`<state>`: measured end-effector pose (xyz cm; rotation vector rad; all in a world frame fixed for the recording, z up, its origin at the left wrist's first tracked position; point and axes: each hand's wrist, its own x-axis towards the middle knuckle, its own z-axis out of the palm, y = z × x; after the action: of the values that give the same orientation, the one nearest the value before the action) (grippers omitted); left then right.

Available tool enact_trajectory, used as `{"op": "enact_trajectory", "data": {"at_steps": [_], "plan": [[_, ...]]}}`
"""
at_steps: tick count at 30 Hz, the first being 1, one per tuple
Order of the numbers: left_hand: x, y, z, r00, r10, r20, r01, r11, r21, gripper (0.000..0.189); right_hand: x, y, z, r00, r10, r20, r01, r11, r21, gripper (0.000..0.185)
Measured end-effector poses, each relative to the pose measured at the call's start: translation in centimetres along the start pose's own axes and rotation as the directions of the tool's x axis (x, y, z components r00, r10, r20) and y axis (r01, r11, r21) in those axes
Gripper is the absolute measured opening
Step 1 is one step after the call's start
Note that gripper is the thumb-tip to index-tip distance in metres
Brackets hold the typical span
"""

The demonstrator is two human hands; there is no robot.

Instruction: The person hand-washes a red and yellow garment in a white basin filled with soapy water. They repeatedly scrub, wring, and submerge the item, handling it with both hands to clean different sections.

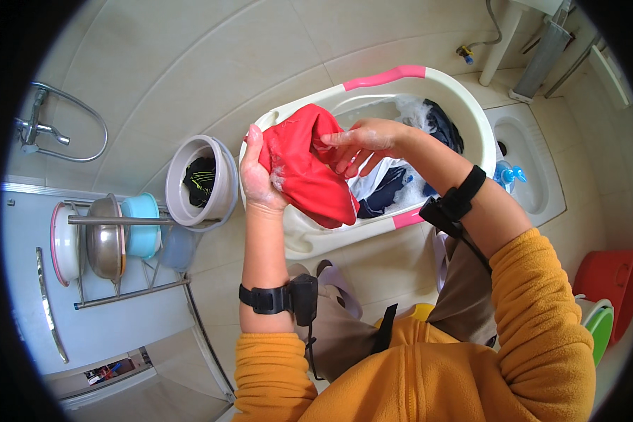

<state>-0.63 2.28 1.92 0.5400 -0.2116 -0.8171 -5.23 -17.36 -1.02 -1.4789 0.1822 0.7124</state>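
A wet red cloth garment [311,169] with some suds on it is held up over the near left part of a white plastic baby bathtub [477,100] with pink grips. My left hand [262,176] supports its left side, the thumb pointing up and the palm against the fabric. At the garment's right edge is my right hand [361,145], fingers spread and bent, with foam on the skin; whether it pinches the fabric cannot be told. Dark blue clothes [382,192] and a white cloth [368,179] lie in soapy water in the tub. A dark garment [443,124] rests at its far end.
Left of the tub stands a pale bucket [174,198] with a black garment inside. A metal rack [137,300] holds several basins. Right of the tub are a blue pump bottle [505,176] and a squat toilet [548,190]. A red bucket [596,269] stands at lower right.
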Motion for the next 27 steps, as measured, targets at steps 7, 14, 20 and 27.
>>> {"op": "enact_trajectory", "data": {"at_steps": [7, 14, 20, 27], "plan": [[-0.4, 0.6, 0.0, 0.998, -0.033, -0.059, 0.034, 0.999, 0.019, 0.067, -0.1, -0.8, 0.2, 0.987, -0.033, -0.155, 0.026, 0.998, -0.051, 0.038], [-0.4, 0.4, 0.2, 0.998, -0.028, -0.059, 0.029, 1.000, 0.011, 0.068, 2.0, 1.2, 1.9, 0.962, -0.082, -0.261, 0.174, 0.920, 0.352, 0.048], [-0.7, 1.0, 0.2, 0.998, 0.018, -0.061, -0.013, 0.997, 0.075, 0.074, 3.2, 1.6, -0.2, 0.765, -0.315, -0.562, 0.459, 0.878, 0.133, 0.028], [-0.9, 1.1, 0.2, 0.996, -0.042, -0.080, 0.051, 0.992, 0.119, 0.082, 0.0, -1.0, -1.8, 0.653, -0.458, -0.603, 0.001, 0.797, -0.604, 0.029]]}}
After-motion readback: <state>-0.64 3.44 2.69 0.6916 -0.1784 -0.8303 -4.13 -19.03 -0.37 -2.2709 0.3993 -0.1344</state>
